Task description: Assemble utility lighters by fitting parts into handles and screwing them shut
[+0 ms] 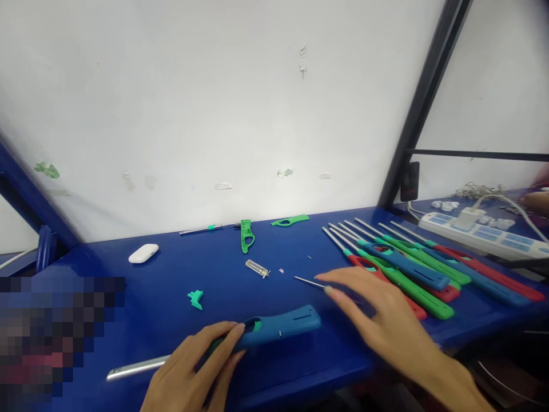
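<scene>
My left hand [195, 366] is closed around a blue gas lighter [287, 327] near its trigger opening. The lighter's metal tube [137, 367] points left, and its handle end points right, close above the table. My right hand [381, 315] is at the right, thumb and index finger apart. Its thumb tip meets the end of a thin metal rod [306, 281]; the rest of the rod, if any, is hidden. Beyond the hands lie a green trigger piece [196, 299], a clear fuel tank [257, 268] and a tiny pale part [281, 270].
Several red, green and blue lighters [403, 269] are piled at the right. Green shell halves [246, 236] and a metal tube [199, 229] lie by the wall. A white earphone case [143, 253] rests at the left. A power strip [489, 234] stands beyond the frame post.
</scene>
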